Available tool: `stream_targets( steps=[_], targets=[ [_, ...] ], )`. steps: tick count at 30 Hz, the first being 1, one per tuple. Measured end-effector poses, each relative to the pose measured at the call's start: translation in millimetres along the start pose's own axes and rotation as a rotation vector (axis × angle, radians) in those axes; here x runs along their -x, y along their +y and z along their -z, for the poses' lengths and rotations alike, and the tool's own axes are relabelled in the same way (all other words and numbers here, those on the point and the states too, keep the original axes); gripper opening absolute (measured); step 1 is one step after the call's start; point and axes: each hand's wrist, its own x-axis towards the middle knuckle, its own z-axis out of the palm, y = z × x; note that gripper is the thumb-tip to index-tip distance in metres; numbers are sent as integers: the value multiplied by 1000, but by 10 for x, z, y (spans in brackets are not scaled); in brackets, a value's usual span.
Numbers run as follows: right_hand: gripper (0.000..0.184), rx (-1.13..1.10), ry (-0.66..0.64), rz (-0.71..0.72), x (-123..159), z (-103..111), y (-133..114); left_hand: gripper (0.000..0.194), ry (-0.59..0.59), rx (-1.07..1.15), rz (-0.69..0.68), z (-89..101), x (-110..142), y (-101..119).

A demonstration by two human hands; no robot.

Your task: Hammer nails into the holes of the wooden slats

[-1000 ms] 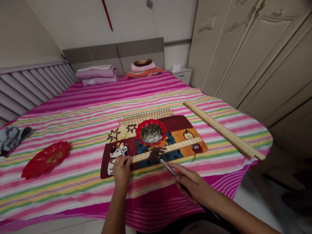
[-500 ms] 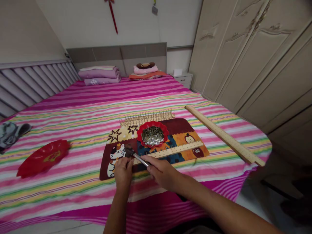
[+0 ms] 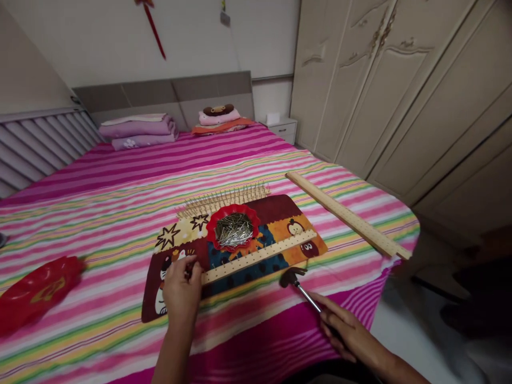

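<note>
Apparently it's nailing: the left hand, fingers partly curled, contents hidden, is at the wooden strip reaching rightward from it; the right hand clasps a hammer. Striking calls for clear fingertips.

Nails in bowl bhnd wood strip, both on mat.

We classify this place as a bedroom in a home. Around the fingers we find a striped bedspread; beyond them, folded bedding, an upholstered-looking headboard and a nightstand; to their right, a panelled wardrobe.
</note>
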Motion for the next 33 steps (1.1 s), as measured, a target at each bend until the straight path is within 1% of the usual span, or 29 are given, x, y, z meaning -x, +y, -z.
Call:
stream_targets(
  steps=[2, 5, 8, 10, 12, 14, 17, 19, 20, 22, 23, 25, 28, 31, 33],
  targets=[
    [70, -71, 51, -20, -20, 40, 55, 25, -86, -60, -144, -107, -132, 201],
    [75, -115, 40, -61, -67, 66, 76, 27, -257, -271, -272, -354, -332, 460],
    [75, -135, 7, -69, -103, 81, 78, 30, -390, -553, -286, -568, -490, 614],
    [74, -149, 5, -61, -115, 90, 85, 31, -435, -651, -260, -649, -562, 650],
    [75, -159, 7, -64, -121, 96, 93, 32, -443, -678, -239, -680, -609, 642],
    [76, -167, 1, -67, -120, 98, 96, 30, -448, -679, -242, -669, -639, 606],
    [75, -170, -11, -75, -104, 86, 81, 26, -422, -631, -271, -577, -672, 540],
    [72, -170, 16, -81, -86, 71, 60, 23, -386, -539, -271, -468, -691, 510],
    [70, -172, 36, -81, -77, 63, 49, 21, -384, -475, -242, -402, -696, 499],
    [68, -170, 63, -80, -61, 48, 29, 18, -417, -295, -127, -251, -690, 476],
    [69, -163, 59, -86, -54, 42, 20, 17, -440, -175, -54, -171, -675, 458],
    [70, -149, 47, -78, -40, 32, 4, 23, -464, 105, 99, -9, -621, 398],
    [69, -138, 55, -43, -20, 21, -7, 31, -456, 500, 363, 228, -490, 242],
    [70, -140, 64, -54, -25, 28, 14, 30, -446, 750, 623, 434, -334, 53],
    [73, -139, 53, -75, -49, 47, 52, 32, -454, 848, 733, 531, -235, -57]
  ],
)
